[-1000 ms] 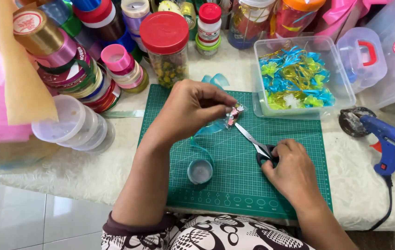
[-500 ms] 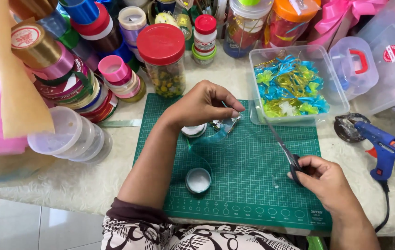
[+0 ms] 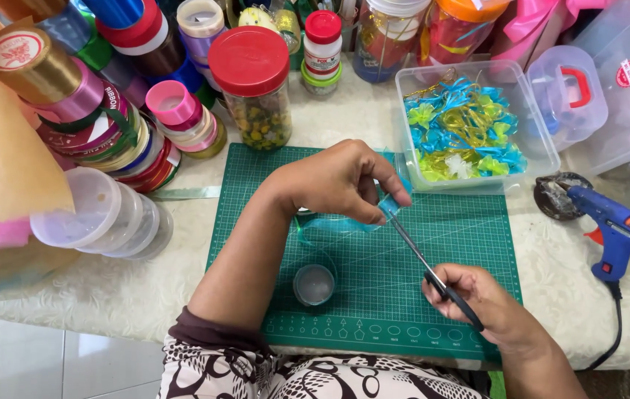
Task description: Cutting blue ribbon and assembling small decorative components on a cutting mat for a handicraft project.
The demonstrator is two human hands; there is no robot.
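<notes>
My left hand (image 3: 344,181) pinches a strip of sheer blue ribbon (image 3: 337,224) above the green cutting mat (image 3: 403,295). The ribbon trails down the mat toward its small spool (image 3: 314,284). My right hand (image 3: 477,303) grips the black handles of a pair of scissors (image 3: 422,258). The scissors' tips reach the ribbon right at my left fingertips.
A clear box of blue and yellow ribbon bows (image 3: 470,129) stands behind the mat. A blue glue gun (image 3: 614,229) lies at the right. A red-lidded jar (image 3: 254,81), stacked ribbon rolls (image 3: 108,111) and clear round tubs (image 3: 100,214) crowd the left and back.
My right hand lifted the scissors off the mat and brought their tips up to the ribbon. My left hand shifted right, still pinching the ribbon.
</notes>
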